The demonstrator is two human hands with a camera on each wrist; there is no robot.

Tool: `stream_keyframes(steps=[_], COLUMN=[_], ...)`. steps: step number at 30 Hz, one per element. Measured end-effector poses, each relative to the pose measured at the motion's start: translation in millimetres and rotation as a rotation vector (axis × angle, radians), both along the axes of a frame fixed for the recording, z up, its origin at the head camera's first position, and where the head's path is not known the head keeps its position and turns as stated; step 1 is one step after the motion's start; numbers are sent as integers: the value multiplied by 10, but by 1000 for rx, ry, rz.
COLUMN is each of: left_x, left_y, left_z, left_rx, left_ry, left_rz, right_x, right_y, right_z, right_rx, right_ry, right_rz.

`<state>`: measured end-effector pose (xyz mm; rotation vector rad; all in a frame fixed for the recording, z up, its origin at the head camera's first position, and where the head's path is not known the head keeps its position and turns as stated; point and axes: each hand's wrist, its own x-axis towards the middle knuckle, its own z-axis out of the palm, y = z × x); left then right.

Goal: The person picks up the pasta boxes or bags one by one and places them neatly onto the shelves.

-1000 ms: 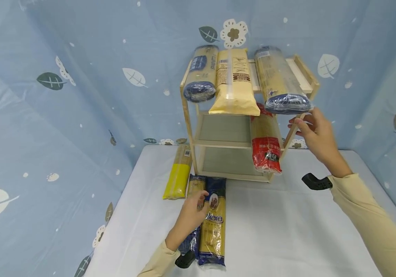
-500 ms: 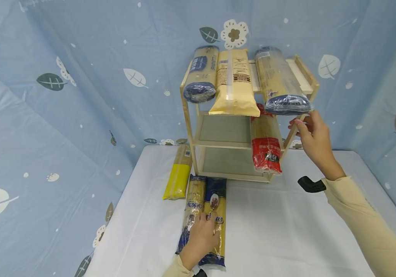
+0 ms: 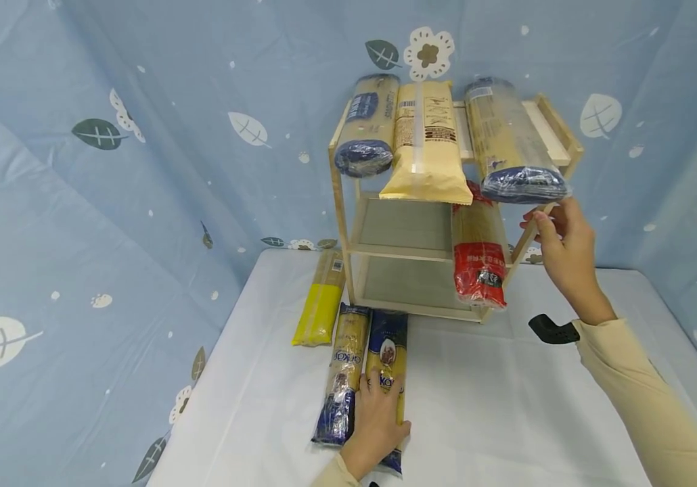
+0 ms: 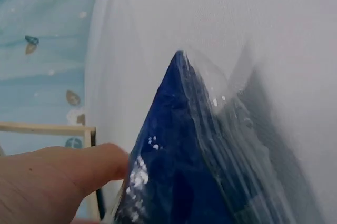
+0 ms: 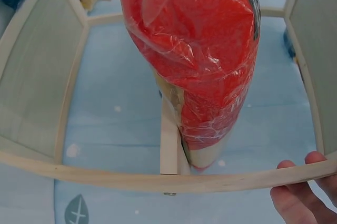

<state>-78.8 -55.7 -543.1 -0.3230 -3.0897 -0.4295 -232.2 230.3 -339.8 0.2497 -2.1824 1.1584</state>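
My left hand (image 3: 379, 412) grips a blue-and-yellow spaghetti pack (image 3: 388, 338) lying on the white table, with the thumb along its right side. In the left wrist view, the thumb lies against the pack's shiny blue end (image 4: 168, 161). Just left of it lies a second blue-ended spaghetti pack (image 3: 348, 345). My right hand (image 3: 570, 253) holds the right front post of a small wooden shelf rack (image 3: 418, 309); in the right wrist view its fingers (image 5: 295, 203) wrap around the post (image 5: 121, 182). A red-ended noodle pack (image 3: 479, 270) rests inside the rack near that hand.
Atop the rack lie a blue-ended spaghetti pack (image 3: 367, 128), a cream noodle pack (image 3: 426, 145) and another blue-ended pack (image 3: 509, 142), their ends overhanging the front. A yellow pack (image 3: 319, 308) lies left of the rack. Patterned blue cloth (image 3: 202, 122) hangs behind.
My left hand has moved down and right from the left spaghetti pack onto the right one and taken hold of it. My right hand stays on the post. The head view has shifted slightly.
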Motion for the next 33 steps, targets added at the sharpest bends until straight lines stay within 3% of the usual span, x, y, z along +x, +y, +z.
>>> stream_keyframes(steps=[5,9,13,17,26,33], left_x=[-61,-94,-83,-53,-102,-161], left_y=[23,21,17,29,15,-29], left_z=[10,-2,-23,-19,54,90], left_rx=[8,39,74,107,-57,63], left_ry=[-46,-17,9,-32,-34,-65], left_rz=[46,46,38,37,35,4], right_x=[-12,8,24,10,1,19], right_y=[-14,-13,-12,-24,-28,-17], right_z=[-8,0,-1,-14,-39,-22], right_rx=[-3,-9,-20,-38,-28,-27], right_ry=[19,11,0,10,32,25], right_rz=[8,-1,-12,-14,-8,-10])
